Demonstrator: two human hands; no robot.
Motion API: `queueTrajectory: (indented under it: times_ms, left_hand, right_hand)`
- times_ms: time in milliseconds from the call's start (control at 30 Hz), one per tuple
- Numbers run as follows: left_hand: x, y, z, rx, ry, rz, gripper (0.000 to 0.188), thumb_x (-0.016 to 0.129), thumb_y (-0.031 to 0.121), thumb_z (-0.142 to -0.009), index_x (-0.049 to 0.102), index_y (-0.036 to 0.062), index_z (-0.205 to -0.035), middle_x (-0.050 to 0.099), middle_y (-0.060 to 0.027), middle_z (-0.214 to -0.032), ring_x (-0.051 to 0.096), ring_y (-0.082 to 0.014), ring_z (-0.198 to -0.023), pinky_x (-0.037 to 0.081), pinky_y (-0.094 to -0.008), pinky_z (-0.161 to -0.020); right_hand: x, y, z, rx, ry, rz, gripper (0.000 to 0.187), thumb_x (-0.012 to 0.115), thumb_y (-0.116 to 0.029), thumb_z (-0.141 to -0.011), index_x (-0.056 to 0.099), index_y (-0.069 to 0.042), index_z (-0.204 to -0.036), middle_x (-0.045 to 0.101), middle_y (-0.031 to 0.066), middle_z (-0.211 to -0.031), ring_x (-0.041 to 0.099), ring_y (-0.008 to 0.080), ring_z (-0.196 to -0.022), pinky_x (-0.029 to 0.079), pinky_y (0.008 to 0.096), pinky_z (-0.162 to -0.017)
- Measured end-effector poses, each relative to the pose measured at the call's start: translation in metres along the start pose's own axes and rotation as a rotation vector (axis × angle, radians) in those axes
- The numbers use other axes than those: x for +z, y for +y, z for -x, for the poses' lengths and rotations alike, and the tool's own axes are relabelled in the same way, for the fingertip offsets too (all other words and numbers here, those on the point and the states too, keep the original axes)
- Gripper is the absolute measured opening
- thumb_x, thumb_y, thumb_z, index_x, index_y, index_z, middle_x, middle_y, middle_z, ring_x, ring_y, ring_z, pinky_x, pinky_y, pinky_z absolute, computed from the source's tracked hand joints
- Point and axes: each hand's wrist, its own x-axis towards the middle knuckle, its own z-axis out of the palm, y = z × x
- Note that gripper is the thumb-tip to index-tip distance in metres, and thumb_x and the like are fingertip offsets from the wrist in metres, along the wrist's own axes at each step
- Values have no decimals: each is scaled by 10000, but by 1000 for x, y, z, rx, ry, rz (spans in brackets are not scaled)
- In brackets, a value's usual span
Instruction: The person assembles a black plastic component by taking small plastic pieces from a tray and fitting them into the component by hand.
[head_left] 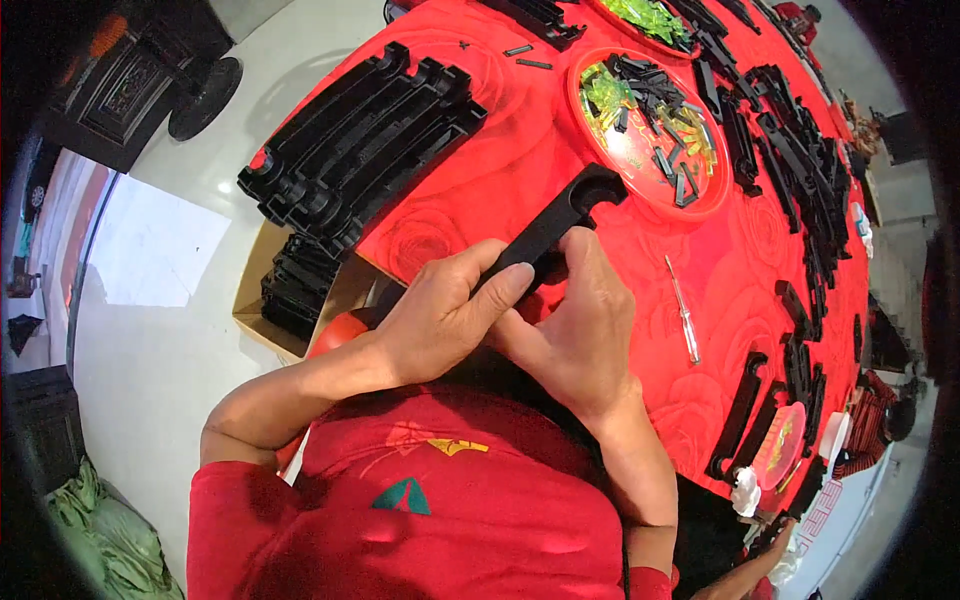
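Note:
A long black plastic part (548, 226) with a C-shaped hooked end is tilted up in front of my chest, over the table's near edge. My left hand (437, 318) is closed around its lower end, the thumb lying along it. On its other side my right hand (585, 335) grips it with curled fingers, just below the hook. Whether the right fingers also pinch something small is hidden. Past the hook lies a round red-rimmed plate (650, 192) with small black strips and clear green and yellow pieces. A screwdriver (686, 322) with a clear handle rests right of my right hand.
A stack of similar black parts (365, 150) lines the table's left edge, above a cardboard box (252, 312) holding more. Black parts (805, 170) are heaped along the right. Another person's arm (752, 575) reaches in at the lower right, near a pink plate (770, 465).

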Motion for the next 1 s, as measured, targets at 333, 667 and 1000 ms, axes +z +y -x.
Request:
queueTrajectory:
  times_ms: [333, 667, 1000]
  left_hand:
    - [5, 5, 4, 56, 11, 59, 330, 567, 313, -1105, 632, -1, -1187, 614, -12, -834, 549, -71, -802, 488, -297, -701]
    - [-17, 19, 17, -144, 68, 13, 332, 601, 321, -1083, 586, 3, -1175, 674, -121, -885, 639, -118, -831, 505, -331, -720]
    - [-57, 44, 23, 342, 374, -801, 454, 689, 73, -939, 578, -44, -1364, 619, -248, -1230, 583, -440, -1156, 489, -462, -990]
  right_hand:
    - [1, -2, 4, -52, 66, 19, 477, 854, -138, -687, 524, -11, -1008, 562, 185, -889, 610, 398, -821, 501, 474, -704]
    - [14, -13, -5, -94, 32, -5, 482, 873, -170, -705, 531, -7, -1003, 567, 173, -881, 615, 384, -813, 502, 467, -687]
    - [49, 1, -69, 157, -270, -15, 469, 798, -272, -790, 528, 51, -997, 663, 283, -809, 681, 496, -814, 537, 581, -724]
